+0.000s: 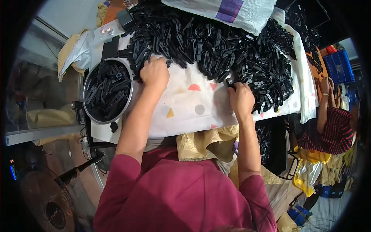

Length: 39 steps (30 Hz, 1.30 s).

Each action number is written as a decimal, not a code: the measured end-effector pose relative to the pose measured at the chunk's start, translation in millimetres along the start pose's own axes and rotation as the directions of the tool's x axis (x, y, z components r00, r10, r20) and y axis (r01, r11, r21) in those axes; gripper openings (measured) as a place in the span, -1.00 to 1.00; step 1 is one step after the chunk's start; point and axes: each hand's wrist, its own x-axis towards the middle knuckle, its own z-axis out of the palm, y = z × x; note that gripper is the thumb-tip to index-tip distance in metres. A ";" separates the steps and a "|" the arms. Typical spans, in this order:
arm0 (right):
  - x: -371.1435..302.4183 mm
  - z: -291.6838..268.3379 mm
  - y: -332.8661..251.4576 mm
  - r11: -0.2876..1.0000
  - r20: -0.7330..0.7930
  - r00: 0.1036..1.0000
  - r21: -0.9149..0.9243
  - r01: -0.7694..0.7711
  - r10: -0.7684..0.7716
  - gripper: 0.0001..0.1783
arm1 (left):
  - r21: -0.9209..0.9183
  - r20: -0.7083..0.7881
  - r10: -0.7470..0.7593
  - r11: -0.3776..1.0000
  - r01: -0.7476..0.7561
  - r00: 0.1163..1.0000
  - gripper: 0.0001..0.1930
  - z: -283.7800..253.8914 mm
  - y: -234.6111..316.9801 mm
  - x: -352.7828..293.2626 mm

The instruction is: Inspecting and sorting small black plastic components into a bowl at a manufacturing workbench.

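A large heap of black plastic parts [216, 42], slim and elongated, covers the far half of the table. My left hand [155, 72] reaches to the heap's near left edge with fingers curled down; whatever lies under the fingertips is hidden. Closer to the right side, my right hand [242, 99] pinches a small black plastic part [230, 82] between thumb and fingers, just off the heap's near edge. Left of my left hand stands a round metal-rimmed bowl [85, 96] with more of these black parts inside.
A white sack [247, 17] lies across the heap's far side. The patterned white cloth [181, 112] covers the table. A black crate [276, 143] holds parts below right. A fan [54, 208] stands lower left. Another person in a striped shirt [332, 131] works at right beside a blue bin [339, 66].
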 end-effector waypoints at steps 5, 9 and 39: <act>-9.2 -16.9 -10.2 0.827 0.143 0.976 0.519 -0.216 0.165 -0.83 | -0.481 0.165 0.056 0.876 0.031 0.985 -0.68 -18.4 4.5 -26.0; -18.5 -46.6 -38.0 0.159 0.225 0.961 0.967 -0.200 -0.159 -0.82 | -0.872 0.389 0.462 -0.096 0.480 0.797 -0.71 -45.3 23.1 -38.7; -3.9 -29.3 -31.9 0.867 0.019 0.944 0.402 0.295 -0.330 -0.60 | -0.960 0.039 0.442 0.265 -0.089 0.896 -0.45 -4.8 13.8 -53.6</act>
